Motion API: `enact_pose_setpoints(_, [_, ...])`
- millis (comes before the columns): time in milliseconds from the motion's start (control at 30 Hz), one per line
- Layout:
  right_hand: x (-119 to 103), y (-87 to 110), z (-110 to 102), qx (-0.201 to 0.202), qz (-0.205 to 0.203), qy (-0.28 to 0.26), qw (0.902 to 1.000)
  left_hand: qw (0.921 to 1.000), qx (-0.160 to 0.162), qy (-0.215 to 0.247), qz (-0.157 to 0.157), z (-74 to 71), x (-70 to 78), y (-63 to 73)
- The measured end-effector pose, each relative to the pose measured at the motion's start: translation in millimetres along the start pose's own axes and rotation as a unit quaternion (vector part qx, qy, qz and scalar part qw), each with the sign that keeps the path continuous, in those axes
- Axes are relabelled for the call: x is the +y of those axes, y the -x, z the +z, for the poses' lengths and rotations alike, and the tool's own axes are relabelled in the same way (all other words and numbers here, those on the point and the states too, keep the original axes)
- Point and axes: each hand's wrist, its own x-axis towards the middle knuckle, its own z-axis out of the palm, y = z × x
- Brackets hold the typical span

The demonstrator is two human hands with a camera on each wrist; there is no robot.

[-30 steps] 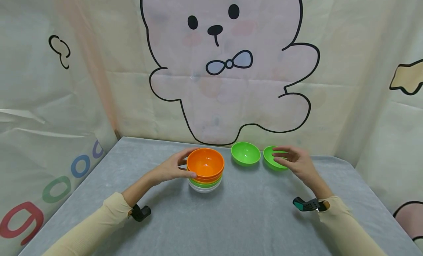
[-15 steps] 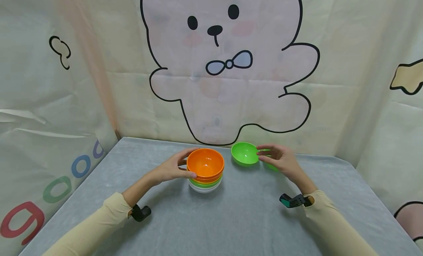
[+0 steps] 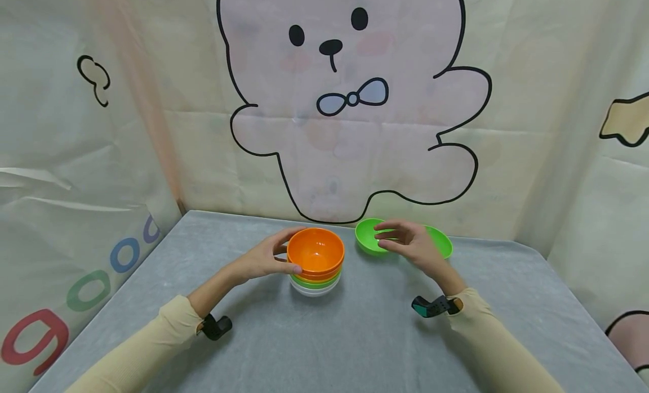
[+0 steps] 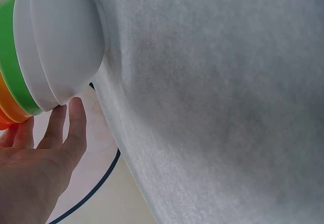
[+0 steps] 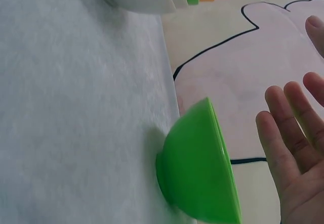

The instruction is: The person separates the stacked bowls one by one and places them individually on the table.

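Observation:
A stack of bowls stands mid-table, with an orange bowl (image 3: 316, 249) on top, a green one below and white bowls (image 4: 71, 37) at the bottom. My left hand (image 3: 269, 258) holds the stack from its left side, the thumb at the front near the orange rim and the fingers round the far side. Behind and to the right sit two green bowls, the left one (image 3: 366, 238) and the right one (image 3: 440, 241), both partly hidden by my right hand (image 3: 410, 244). That hand is raised above them, fingers loosely extended and holding nothing; in the right wrist view, it is apart from the nearer green bowl (image 5: 195, 168).
A grey cloth covers the table (image 3: 375, 336). Just behind its back edge hangs a light curtain (image 3: 507, 173) with a cartoon bear, and similar curtains flank both sides. Each wrist carries a dark strapped device.
My right hand has moved left, from over the right green bowl to over the gap and the left green bowl. The left hand and the stack have stayed in place.

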Motion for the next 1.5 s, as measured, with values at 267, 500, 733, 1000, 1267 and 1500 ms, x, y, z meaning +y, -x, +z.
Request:
enact_pose_setpoints(267, [1, -9.8, 16, -0.008, -0.001, -0.019, 0.9998, 1.0000, 0.002, -0.004, 0.000, 0.2, -1.3, -0.3])
enact_pose_setpoints(500, [0, -17.7, 30, -0.031, -0.013, -0.055, 0.9979, 1.0000, 0.000, -0.003, 0.003, -1.0, -2.0, -0.3])
enact_pose_setpoints(733, [-3, -23.9, 42, -0.050, -0.015, -0.057, 0.9970, 1.0000, 0.000, -0.002, 0.001, -1.5, -1.5, -0.2])
enact_pose_setpoints(1000, [-4, -30.9, 55, -0.073, -0.004, -0.075, 0.9945, 0.9998, -0.012, 0.012, 0.005, -2.7, -3.4, 2.2])
enact_pose_setpoints(1267, [-3, -36.2, 66, -0.120, 0.014, -0.100, 0.9877, 0.9997, -0.020, 0.004, -0.016, -2.0, -8.0, 4.9])
enact_pose_setpoints(1500, [-5, -40.7, 77, -0.145, 0.028, -0.090, 0.9850, 0.9998, -0.017, -0.001, -0.014, -1.5, -10.9, 4.8])
